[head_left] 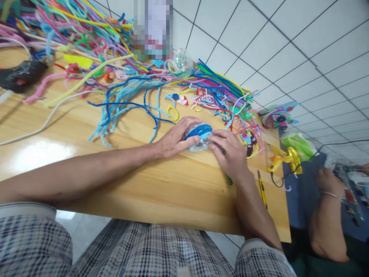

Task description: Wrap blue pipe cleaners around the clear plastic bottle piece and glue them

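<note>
A clear plastic ball [199, 145] with dark blue pipe cleaner [198, 130] laid in rows across it sits low over the wooden table. My left hand [180, 138] is wrapped round its left side, the thumb lying along the front. Across the ball's middle runs a light blue pipe cleaner [205, 135]. My right hand [229, 152] has its fingers closed at the right end of that strip, against the ball; the fingertips are partly hidden. Beyond my hands lies a bundle of light blue pipe cleaners [115, 102] with some dark blue ones.
Another clear ball [181, 63] stands at the back among heaped pipe cleaners [86, 23]. A black glue gun [23, 75] lies left, a yellow glue gun [278, 158] right, near a yellow cutter [262, 189]. Another person's arm [328, 223] is beyond the table's right edge.
</note>
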Demonstrator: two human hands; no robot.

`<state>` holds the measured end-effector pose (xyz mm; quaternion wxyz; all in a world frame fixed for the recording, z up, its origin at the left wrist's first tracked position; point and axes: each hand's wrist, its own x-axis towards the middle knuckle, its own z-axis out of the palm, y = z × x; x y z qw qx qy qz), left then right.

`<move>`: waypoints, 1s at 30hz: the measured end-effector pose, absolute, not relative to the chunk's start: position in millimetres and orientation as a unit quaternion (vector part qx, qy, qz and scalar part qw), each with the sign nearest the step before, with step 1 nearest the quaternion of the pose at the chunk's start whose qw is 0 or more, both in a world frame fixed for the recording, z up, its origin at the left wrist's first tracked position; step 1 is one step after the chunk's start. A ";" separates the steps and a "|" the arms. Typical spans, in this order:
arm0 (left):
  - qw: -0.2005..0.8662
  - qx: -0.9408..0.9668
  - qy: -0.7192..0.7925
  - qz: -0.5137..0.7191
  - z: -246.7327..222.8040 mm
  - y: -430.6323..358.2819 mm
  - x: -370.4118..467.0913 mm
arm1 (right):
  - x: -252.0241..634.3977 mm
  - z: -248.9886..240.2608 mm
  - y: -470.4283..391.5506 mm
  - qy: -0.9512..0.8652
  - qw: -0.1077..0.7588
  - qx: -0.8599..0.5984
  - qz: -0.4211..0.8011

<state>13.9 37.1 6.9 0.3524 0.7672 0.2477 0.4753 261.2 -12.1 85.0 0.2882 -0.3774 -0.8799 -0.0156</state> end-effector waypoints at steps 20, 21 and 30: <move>0.304 0.788 0.250 0.473 2.0 40.2 12.1 | 257.0 81.9 -13.3 -0.872 0.310 -0.378 0.001; 0.295 0.795 0.244 0.472 1.7 41.0 11.5 | 257.3 81.8 -13.0 -0.873 0.313 -0.375 -0.001; 0.302 0.808 0.238 0.447 4.0 42.7 7.0 | 255.7 79.8 -12.5 -0.868 0.314 -0.384 0.006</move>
